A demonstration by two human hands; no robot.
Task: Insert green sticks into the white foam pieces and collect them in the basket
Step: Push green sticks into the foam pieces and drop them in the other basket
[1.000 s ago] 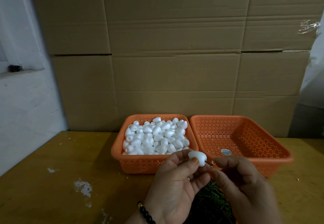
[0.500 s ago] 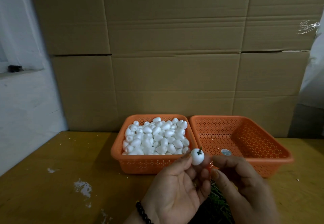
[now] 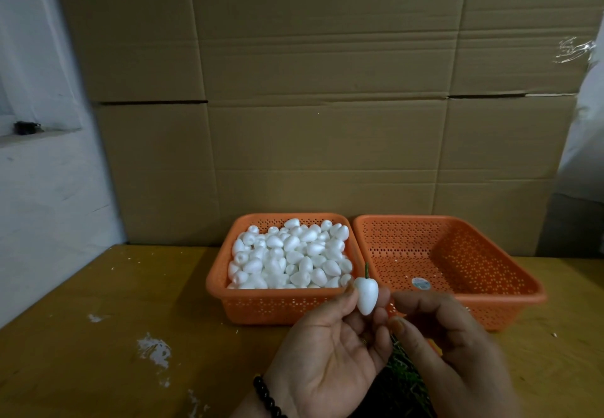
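Above the near edge of the wooden table (image 3: 98,303), a white foam piece (image 3: 366,295) is pinched between thumb and fingertips of the left hand (image 3: 327,352), pointed end down, a short green stick (image 3: 366,270) projecting from its top. Just beside it, the right hand (image 3: 447,345) is held loosely curled — nothing is seen in its fingers. Behind, two orange baskets are set side by side: the left basket (image 3: 261,306) filled with foam pieces (image 3: 287,257), the right basket (image 3: 490,300) holding none. Loose green sticks (image 3: 402,372) are partly hidden below the hands.
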